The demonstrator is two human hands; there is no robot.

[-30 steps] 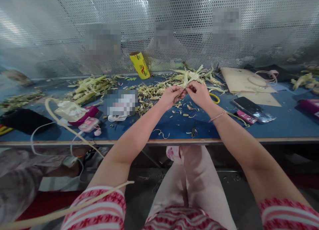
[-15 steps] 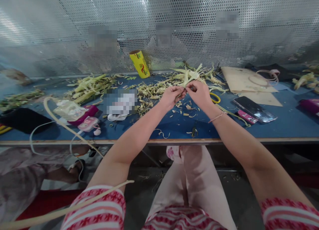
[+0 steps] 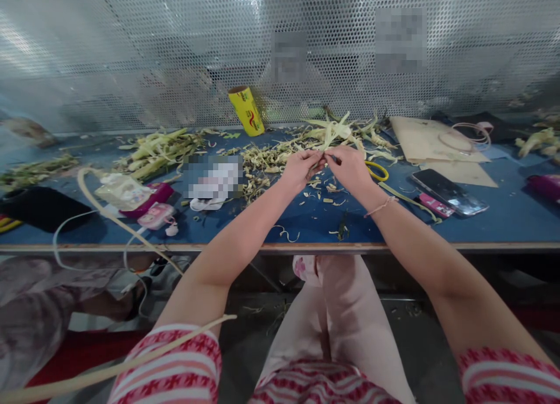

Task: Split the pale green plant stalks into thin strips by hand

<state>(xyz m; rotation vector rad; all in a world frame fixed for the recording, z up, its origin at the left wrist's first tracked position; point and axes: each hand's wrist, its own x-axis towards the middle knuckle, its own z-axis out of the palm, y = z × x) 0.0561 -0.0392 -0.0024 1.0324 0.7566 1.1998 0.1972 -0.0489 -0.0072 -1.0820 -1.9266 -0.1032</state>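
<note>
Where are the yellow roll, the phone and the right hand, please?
yellow roll point(image 3: 247, 112), head view, middle of its side.
phone point(image 3: 448, 193), head view, centre of its screen.
right hand point(image 3: 350, 167), head view, back of the hand.

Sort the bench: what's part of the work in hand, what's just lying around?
In use: left hand and right hand pinching a pale leaf strip; leaf pile behind them; trimmings.

Lying about: yellow roll, phone, cardboard, pink case, black pouch.

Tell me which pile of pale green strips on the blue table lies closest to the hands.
The pile of strips just behind the left hand and right hand; the other pile lies far off to the left.
</note>
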